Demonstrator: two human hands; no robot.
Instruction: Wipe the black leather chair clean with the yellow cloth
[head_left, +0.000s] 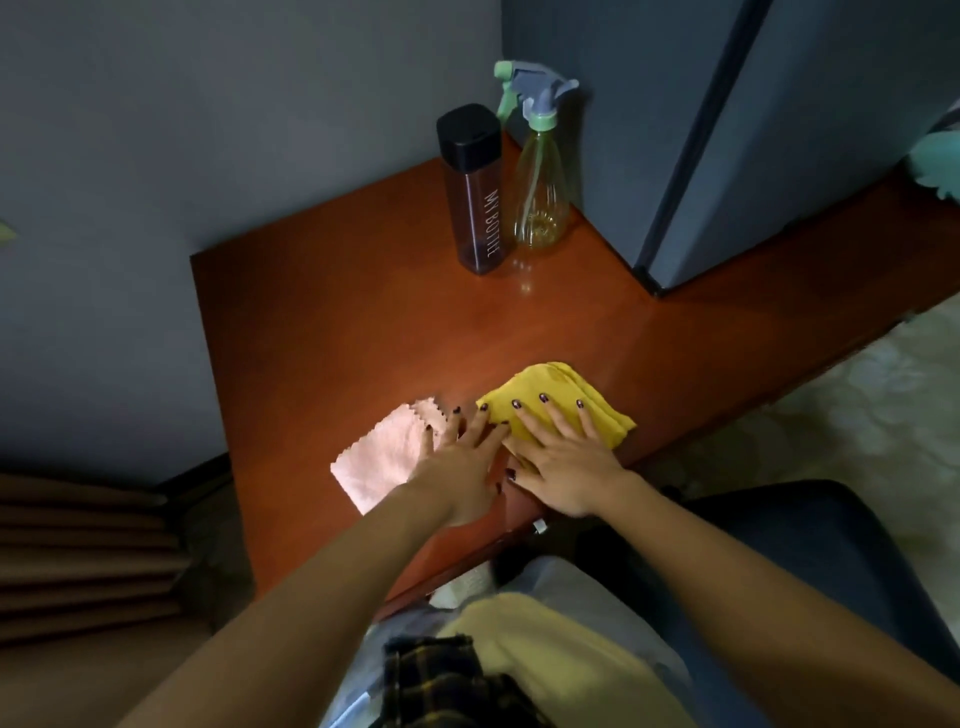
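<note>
hands both flat on wooden table (363, 312): right hand (563, 467) presses folded yellow cloth (561, 402) near the front edge, fingers straight and spread; left hand (462, 473) rests straight-fingered on pink cloth (384, 462). at the back, dark capped bottle (475, 208) just beside clear spray bottle (540, 192); can't tell what's in either. black chair (831, 545) lower right.

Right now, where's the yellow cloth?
Head view: the yellow cloth lies near the wooden table's front edge, under the right hand, just right of the pink cloth.
</note>
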